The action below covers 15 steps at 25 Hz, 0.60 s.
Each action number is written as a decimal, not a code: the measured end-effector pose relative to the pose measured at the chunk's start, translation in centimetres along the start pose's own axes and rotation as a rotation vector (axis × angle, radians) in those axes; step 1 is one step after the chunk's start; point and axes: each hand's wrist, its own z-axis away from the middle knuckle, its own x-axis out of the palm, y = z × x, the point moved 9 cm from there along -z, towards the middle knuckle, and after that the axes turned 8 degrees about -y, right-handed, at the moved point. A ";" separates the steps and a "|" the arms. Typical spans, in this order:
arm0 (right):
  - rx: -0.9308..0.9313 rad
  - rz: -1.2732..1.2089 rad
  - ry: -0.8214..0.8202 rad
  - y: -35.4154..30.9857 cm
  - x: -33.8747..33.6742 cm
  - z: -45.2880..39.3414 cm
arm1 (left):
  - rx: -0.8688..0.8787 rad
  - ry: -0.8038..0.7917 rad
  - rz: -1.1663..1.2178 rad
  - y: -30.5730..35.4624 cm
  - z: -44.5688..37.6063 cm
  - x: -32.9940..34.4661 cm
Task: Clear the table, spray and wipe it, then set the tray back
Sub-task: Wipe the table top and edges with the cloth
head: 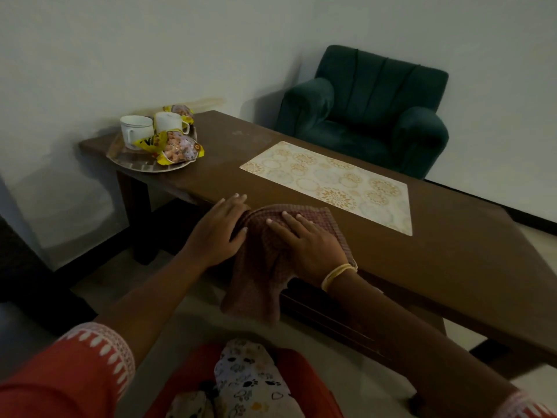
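Stretching across the room at a slant, the brown wooden surface (407, 245) carries everything here, with a dark green armchair (366, 110) behind its far edge. A patterned placemat (331, 184) lies flat near the middle. At the far left end sits the round tray (135, 159), holding two white cups (137, 129) and yellow snack packets (177, 147) (one packet lies behind the cups). On the near edge a reddish-brown checked cloth (265, 267) drapes over the side. The right hand (310, 247), a yellow bangle at its wrist, presses flat on the cloth with fingers straight; the left hand (218, 232) rests at the cloth's left edge, fingers extended, thumb touching the fabric.
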 end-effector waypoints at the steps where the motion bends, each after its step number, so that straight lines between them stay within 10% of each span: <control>1: -0.001 -0.067 -0.012 1.0 -0.3 0.4 | 0.030 -0.003 -0.006 1.0 -0.4 0.2; 15: 0.392 -0.324 -0.206 12.9 3.1 -4.8 | 0.045 -0.221 0.181 8.5 -9.7 2.6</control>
